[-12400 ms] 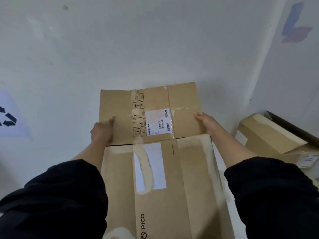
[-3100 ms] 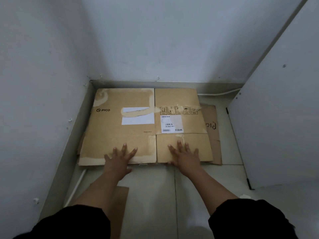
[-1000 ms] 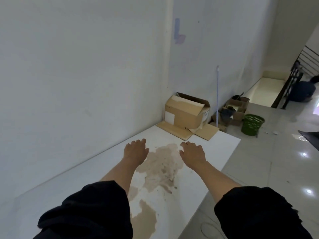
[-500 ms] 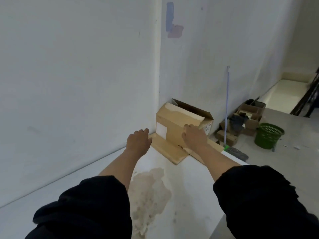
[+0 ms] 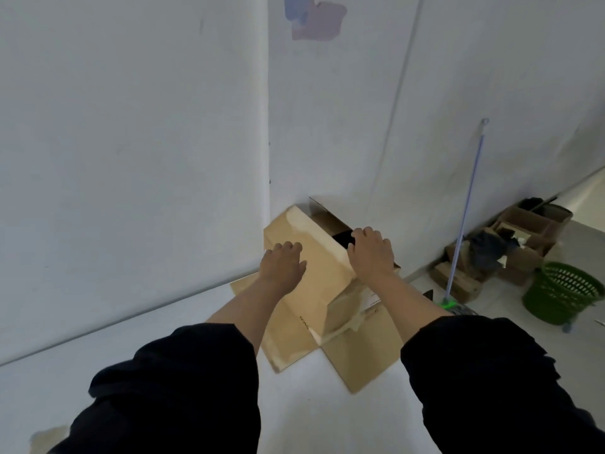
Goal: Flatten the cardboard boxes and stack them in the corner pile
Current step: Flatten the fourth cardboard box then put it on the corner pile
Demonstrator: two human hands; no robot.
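The left hand (image 5: pixel 284 264) lies spread, palm down, on the cardboard box (image 5: pixel 322 283); the right hand (image 5: pixel 371 255) curls loosely over its open top edge. The box stands on a white counter (image 5: pixel 196 381) against the wall, bottom flaps splayed out.

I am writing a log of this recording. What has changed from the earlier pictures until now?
The flattened box was left on the corner pile. Both hands then came to the standing cardboard box: the left hand lies on its top flap, the right hand grips the open edge. The green basket and mop stayed in place.
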